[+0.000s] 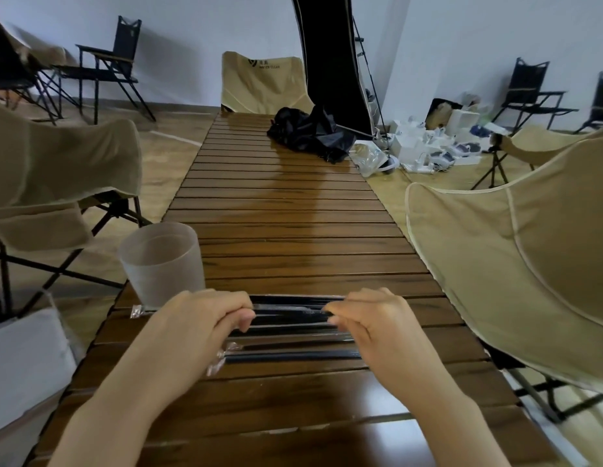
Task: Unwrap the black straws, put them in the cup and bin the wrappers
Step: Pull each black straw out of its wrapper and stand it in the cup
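Observation:
Several black straws (293, 345) in clear plastic wrappers lie side by side across the slatted wooden table (286, 203), near its front. My left hand (206, 318) and my right hand (371, 318) both pinch one wrapped straw (288, 311) just above the pile, one hand at each end of its middle stretch. Clear wrapper ends (222, 360) stick out to the left under my left hand. A frosted translucent cup (162, 261) stands upright at the table's left edge, just behind my left hand. It looks empty.
A crumpled black plastic bag (310, 133) lies at the far end of the table. Beige folding chairs (515, 257) stand close on both sides and at the far end. A white container (24, 358) sits low at the left. Boxes and clutter (428, 143) cover the floor at the right.

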The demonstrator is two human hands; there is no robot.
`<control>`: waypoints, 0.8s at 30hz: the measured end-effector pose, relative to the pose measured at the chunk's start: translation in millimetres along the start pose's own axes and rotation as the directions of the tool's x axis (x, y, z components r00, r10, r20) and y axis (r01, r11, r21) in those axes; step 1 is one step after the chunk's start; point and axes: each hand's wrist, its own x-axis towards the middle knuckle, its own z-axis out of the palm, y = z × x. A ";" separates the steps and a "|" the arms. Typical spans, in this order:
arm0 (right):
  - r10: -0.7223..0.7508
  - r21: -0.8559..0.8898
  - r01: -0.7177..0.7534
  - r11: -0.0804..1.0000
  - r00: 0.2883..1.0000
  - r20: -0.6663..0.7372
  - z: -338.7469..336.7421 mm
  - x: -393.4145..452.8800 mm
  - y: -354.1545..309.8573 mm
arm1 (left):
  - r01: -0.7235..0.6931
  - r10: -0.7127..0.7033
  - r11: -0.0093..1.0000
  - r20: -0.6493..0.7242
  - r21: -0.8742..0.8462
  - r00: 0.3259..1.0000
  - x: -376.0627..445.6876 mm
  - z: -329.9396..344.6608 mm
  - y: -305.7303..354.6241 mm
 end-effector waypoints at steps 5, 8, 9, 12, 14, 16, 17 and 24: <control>-0.038 0.062 0.038 0.997 0.999 -0.001 9.2 3.8 -10.7 | -0.027 0.027 0.999 0.014 -0.022 1.000 -0.3 3.6 -0.7; -0.087 0.067 0.085 0.994 0.996 0.021 12.2 7.7 -14.8 | -0.031 0.034 0.998 0.047 -0.062 0.998 -1.2 7.7 0.1; -0.071 0.073 0.069 0.995 0.997 0.027 10.8 8.6 -14.7 | -0.028 0.031 0.998 0.049 -0.064 0.998 -1.3 8.3 -0.4; 0.071 0.129 -0.075 0.989 0.997 0.034 -2.0 6.0 -6.3 | -0.007 0.007 0.999 0.004 -0.053 1.000 -2.2 2.3 -2.6; 0.108 0.147 -0.107 0.983 0.994 0.002 -13.3 3.4 2.1 | 0.013 -0.014 0.999 -0.027 -0.043 1.000 -4.4 -4.4 -6.1; 0.098 0.153 -0.093 0.984 0.995 -0.022 -18.5 2.0 5.1 | 0.008 -0.009 0.999 -0.019 -0.045 1.000 -5.5 -6.8 -7.7; 0.086 0.165 -0.083 0.983 0.996 -0.011 -17.4 2.1 2.3 | -0.001 0.000 0.999 -0.003 -0.044 1.000 -5.2 -6.2 -6.0; 0.114 0.242 -0.135 0.961 0.989 0.098 -14.2 7.5 -5.9 | -0.037 0.037 0.999 -0.014 -0.015 0.999 -1.7 -5.0 -0.6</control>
